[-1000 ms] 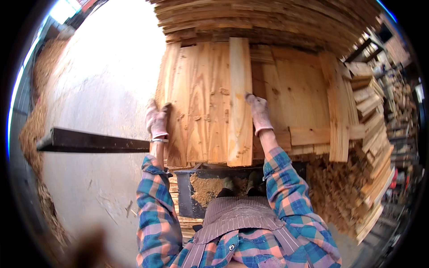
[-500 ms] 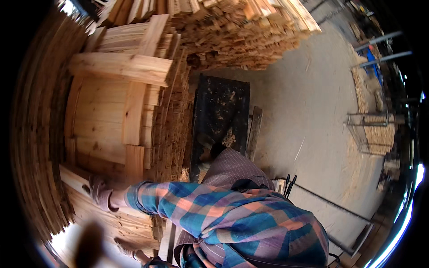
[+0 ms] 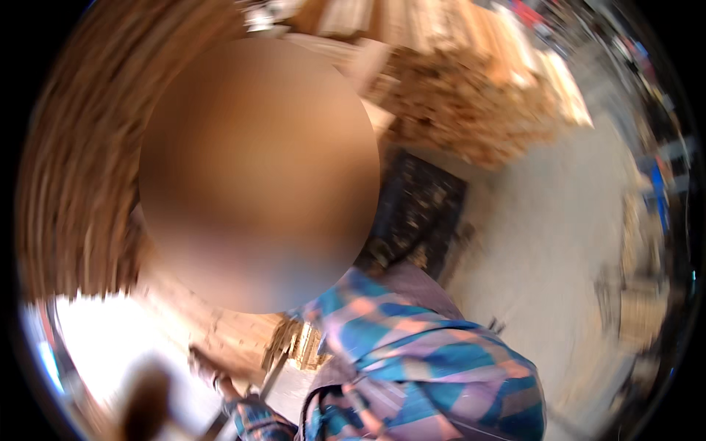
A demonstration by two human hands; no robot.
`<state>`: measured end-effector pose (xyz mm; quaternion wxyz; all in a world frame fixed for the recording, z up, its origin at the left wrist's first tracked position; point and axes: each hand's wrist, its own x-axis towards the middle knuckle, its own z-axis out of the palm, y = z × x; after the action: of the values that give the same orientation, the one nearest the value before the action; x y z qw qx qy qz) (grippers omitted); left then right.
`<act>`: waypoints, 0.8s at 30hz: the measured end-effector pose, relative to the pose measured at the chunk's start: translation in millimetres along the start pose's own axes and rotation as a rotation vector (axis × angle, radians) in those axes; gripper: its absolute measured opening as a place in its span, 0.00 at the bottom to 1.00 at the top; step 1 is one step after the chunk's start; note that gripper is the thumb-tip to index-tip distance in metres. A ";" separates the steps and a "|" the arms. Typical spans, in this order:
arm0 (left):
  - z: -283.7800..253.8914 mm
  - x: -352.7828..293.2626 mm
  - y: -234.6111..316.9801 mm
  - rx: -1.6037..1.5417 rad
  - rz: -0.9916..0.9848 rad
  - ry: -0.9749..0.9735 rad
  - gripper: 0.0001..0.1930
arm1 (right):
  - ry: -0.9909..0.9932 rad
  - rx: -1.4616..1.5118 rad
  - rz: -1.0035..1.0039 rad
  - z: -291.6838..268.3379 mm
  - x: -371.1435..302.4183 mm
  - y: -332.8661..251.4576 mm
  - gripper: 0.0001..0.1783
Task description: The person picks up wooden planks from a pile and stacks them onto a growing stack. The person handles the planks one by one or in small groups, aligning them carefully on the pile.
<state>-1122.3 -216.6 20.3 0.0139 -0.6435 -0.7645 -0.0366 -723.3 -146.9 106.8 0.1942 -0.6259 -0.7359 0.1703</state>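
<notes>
Left hand (image 3: 206, 369) at the edge of the wooden planks (image 3: 232, 327), too blurred to tell opening or grip. Right hand hidden behind a blurred patch (image 3: 257, 176); can't tell its state. Planks sit just up-right of left hand, partly covered. Farther out: lumber stack (image 3: 81, 169) up-left; black platform (image 3: 426, 202) and board pile (image 3: 463, 103) up-right, well apart.

A large round blur (image 3: 257, 176) hides the right hand, the end of the right sleeve (image 3: 357, 312) and much of the boards (image 3: 202, 316); that hand's grip cannot be told. The left hand (image 3: 204, 364) is smeared, its fingers indistinct. The stack (image 3: 81, 162) at left is streaked. A dark shape (image 3: 147, 400), lower left, is too blurred to name.
</notes>
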 end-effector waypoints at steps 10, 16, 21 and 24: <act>9.0 8.0 33.8 -0.444 -0.435 0.170 0.29 | -0.235 -0.074 0.630 -8.9 25.6 43.4 0.57; 0.8 0.6 22.2 -0.581 -0.500 0.198 0.25 | -0.170 0.127 0.498 -1.3 28.4 45.0 0.58; 5.6 16.8 28.9 -0.586 -0.570 0.135 0.22 | 0.037 -0.020 0.441 -9.0 32.2 133.6 0.47; 21.3 11.6 -16.0 -0.722 -0.714 0.112 0.21 | -0.036 -0.035 0.426 10.6 52.3 92.1 0.36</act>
<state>-1139.5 -206.4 -0.7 -0.1819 -0.3031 -0.8732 -0.3355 -657.1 -80.8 56.0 0.1296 -0.7674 -0.5932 0.2060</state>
